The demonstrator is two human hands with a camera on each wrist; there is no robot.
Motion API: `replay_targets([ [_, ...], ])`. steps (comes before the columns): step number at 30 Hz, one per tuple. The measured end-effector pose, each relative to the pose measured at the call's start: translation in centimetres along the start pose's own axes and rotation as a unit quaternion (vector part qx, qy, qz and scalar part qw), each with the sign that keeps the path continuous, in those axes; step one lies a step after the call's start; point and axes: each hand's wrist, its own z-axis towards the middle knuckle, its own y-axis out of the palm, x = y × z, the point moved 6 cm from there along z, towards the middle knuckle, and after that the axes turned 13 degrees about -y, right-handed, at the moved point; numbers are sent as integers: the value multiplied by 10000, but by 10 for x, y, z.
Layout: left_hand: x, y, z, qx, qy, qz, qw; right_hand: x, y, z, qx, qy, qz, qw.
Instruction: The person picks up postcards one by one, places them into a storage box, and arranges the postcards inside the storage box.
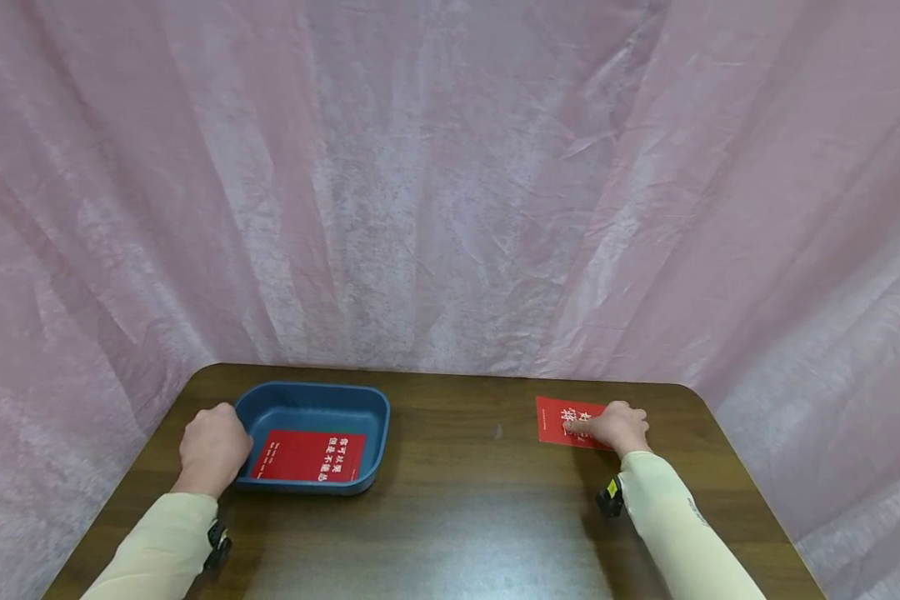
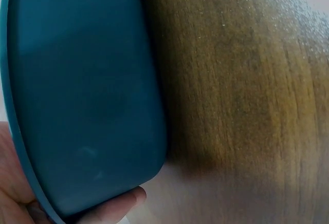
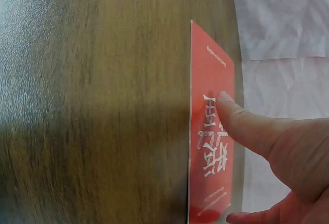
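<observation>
A blue tray (image 1: 311, 394) stands on the left of the table. My left hand (image 1: 213, 446) grips its left end, with fingers against the outer wall (image 2: 92, 106) in the left wrist view. Inside the tray lies a red card (image 1: 300, 454) with white characters. Toward the back right, a second red card (image 1: 553, 421), also with white characters, lies on the table. My right hand (image 1: 617, 427) is over its right end. In the right wrist view the straight thumb rests on the card (image 3: 205, 70), and another fingertip is beside its edge, apart from the thumb.
The brown wooden table (image 1: 457, 450) has rounded back corners. A pink curtain (image 1: 450, 208) hangs behind it and along both sides. Dark wrist devices sit on both pale sleeves (image 1: 671, 508).
</observation>
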Motion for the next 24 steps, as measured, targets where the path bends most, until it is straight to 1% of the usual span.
replay_targets([
  [7, 0, 1, 1, -24, -58, 24, 10000, 4, 2, 3, -16, 103, 70, 9999],
  [13, 0, 1, 1, 9, -20, 1, 10000, 11, 3, 7, -58, 199, 199, 9996],
  [18, -1, 1, 1, -47, -49, 28, 10000, 10, 5, 4, -176, 1, 309, 9994],
  [21, -1, 1, 1, -36, -40, 40, 10000, 7, 3, 2, -187, -168, 212, 9995],
  [24, -1, 0, 1, -3, -20, 40, 10000, 4, 1, 1, -161, -242, 175, 9994],
])
